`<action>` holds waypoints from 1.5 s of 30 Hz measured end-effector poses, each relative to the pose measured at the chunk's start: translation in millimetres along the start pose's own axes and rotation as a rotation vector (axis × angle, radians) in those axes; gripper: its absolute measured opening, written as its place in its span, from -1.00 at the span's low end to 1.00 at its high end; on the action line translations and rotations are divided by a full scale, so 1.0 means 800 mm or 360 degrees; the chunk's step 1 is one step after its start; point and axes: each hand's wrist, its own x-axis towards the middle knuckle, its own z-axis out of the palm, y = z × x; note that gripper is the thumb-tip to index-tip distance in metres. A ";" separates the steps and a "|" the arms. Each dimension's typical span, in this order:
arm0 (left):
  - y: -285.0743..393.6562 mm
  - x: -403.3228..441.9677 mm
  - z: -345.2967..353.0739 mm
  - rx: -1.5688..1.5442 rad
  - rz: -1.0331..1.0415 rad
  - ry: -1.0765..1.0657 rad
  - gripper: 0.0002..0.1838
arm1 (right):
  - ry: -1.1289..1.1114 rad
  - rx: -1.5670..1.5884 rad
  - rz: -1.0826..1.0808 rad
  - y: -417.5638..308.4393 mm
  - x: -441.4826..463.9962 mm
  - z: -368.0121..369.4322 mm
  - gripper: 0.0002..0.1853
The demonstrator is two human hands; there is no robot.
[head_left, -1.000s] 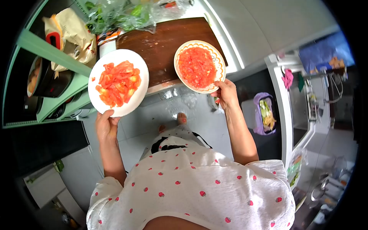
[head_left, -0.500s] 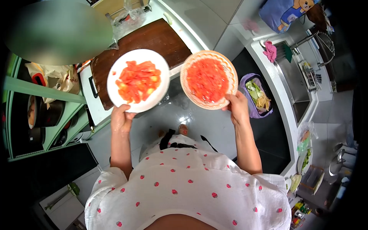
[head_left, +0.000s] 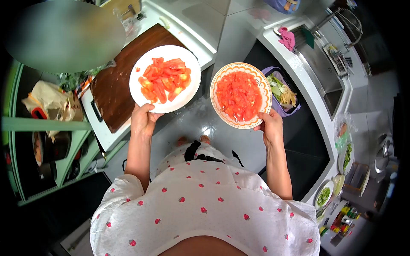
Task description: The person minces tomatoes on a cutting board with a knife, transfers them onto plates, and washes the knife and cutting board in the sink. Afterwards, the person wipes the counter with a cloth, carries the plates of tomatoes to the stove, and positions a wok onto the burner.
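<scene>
My left hand [head_left: 144, 119] grips the near rim of a white plate [head_left: 188, 57], its thumb on top. Tomato wedges [head_left: 164, 81] are heaped on that plate. On the other side, my right hand [head_left: 271, 124] is closed on the lower right rim of a bowl with an orange patterned border [head_left: 216, 107]. Finely chopped tomato [head_left: 239, 96] with some juice fills its middle. Both dishes are held up in the air, side by side with a gap between them. The fingers beneath each dish are hidden.
A wooden cutting board [head_left: 112, 96] lies on the white counter to the left. Right of the bowl stands a purple-lined bin [head_left: 294, 112] with vegetable scraps. Farther right are a sink [head_left: 318, 70] and plates of cut greens [head_left: 323, 196]. Green shelving [head_left: 47, 124] runs along the left.
The view has turned and shifted; more of the right counter shows. Both dishes have moved slightly right in view, with a little more space between them. Both hands keep their hold.
</scene>
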 end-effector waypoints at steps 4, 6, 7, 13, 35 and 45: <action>0.000 0.013 -0.011 -0.0032 -0.0051 -0.0152 -0.35 | 0.0095 0.0018 -0.0121 0.014 -0.039 0.002 -0.82; 0.015 0.007 -0.012 0.0008 -0.0189 -0.0249 -0.34 | 0.0205 0.0097 -0.0120 0.016 -0.069 0.004 -0.83; 0.021 0.003 -0.012 0.0051 -0.0230 -0.0282 -0.32 | 0.0233 0.0215 -0.0090 0.012 -0.089 0.008 -0.83; 0.058 0.003 -0.012 0.0384 -0.0490 -0.0552 -0.39 | 0.0533 0.0423 0.0019 -0.004 -0.213 0.037 -0.83; -0.076 0.152 0.126 0.0446 -0.1517 -0.1732 -0.36 | 0.2124 0.0489 -0.0182 0.057 -0.268 0.186 -0.81; -0.224 0.071 0.244 0.0698 -0.1862 -0.2375 -0.37 | 0.3064 0.0793 -0.0440 0.137 -0.280 0.175 -0.80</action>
